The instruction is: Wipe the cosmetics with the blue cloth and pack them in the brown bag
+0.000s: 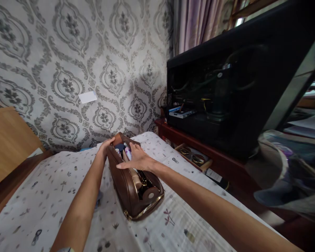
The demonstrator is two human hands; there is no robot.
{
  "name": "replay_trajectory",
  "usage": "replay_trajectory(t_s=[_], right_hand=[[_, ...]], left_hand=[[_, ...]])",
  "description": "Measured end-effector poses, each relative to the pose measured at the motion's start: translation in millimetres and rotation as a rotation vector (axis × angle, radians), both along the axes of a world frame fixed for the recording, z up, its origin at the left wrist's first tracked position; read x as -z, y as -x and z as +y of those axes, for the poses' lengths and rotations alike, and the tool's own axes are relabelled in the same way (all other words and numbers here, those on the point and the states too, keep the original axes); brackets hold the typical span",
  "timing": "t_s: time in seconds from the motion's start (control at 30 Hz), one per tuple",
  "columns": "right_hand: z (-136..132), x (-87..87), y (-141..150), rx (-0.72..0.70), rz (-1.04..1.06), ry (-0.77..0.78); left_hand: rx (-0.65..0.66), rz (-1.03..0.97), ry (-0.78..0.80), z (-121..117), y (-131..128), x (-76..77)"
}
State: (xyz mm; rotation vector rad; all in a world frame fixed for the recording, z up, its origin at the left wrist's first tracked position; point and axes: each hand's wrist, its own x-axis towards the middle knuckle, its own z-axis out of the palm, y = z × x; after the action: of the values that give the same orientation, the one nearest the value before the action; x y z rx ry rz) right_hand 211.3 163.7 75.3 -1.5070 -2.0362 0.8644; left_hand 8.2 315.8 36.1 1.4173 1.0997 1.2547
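A brown leather bag [124, 192] with a gold zipper lies unzipped on the bed. My left hand [105, 145] grips its far left rim. Over the opening reaches my right hand [136, 159], thumb and fingers apart. Its fingertips are close to a white and purple tube [128, 153] inside the bag; whether they touch it I cannot tell. A beige bottle or tube [136, 179] shows nearer the front of the opening, beside a flap with a round metal snap [151, 195]. Part of the contents is hidden beneath my right hand.
A patterned white sheet [55, 196] covers the bed. To the right stands a large black cabinet or tank with a glass front [207, 87] on a dark red wooden stand, with an open drawer [193, 157] below. A wooden board [12, 140] rises at left.
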Motion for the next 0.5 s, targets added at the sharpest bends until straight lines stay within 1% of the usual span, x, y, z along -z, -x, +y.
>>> replay_trajectory(t_s=[0.1, 0.17, 0.23, 0.3, 0.37, 0.5], right_hand=[[0, -0.5, 0, -0.005, 0.024, 0.006], [1, 0.8, 0, -0.001, 0.032, 0.004], [2, 2.8, 0, -0.001, 0.044, 0.000], [4, 4.4, 1, -0.009, 0.054, -0.013], [4, 4.9, 1, -0.015, 0.050, -0.033], [3, 3.9, -1, -0.012, 0.049, -0.053]], left_hand=[[-0.094, -0.046, -0.058, 2, 4, -15.8], [-0.123, -0.041, -0.107, -6, 6, -27.6], [-0.130, -0.009, -0.158, -18, 3, -37.8], [-0.113, 0.049, -0.217, -33, -4, -45.0], [-0.068, 0.131, -0.280, -48, -15, -49.3], [0.025, 0.325, -0.364, -75, -30, -50.4]])
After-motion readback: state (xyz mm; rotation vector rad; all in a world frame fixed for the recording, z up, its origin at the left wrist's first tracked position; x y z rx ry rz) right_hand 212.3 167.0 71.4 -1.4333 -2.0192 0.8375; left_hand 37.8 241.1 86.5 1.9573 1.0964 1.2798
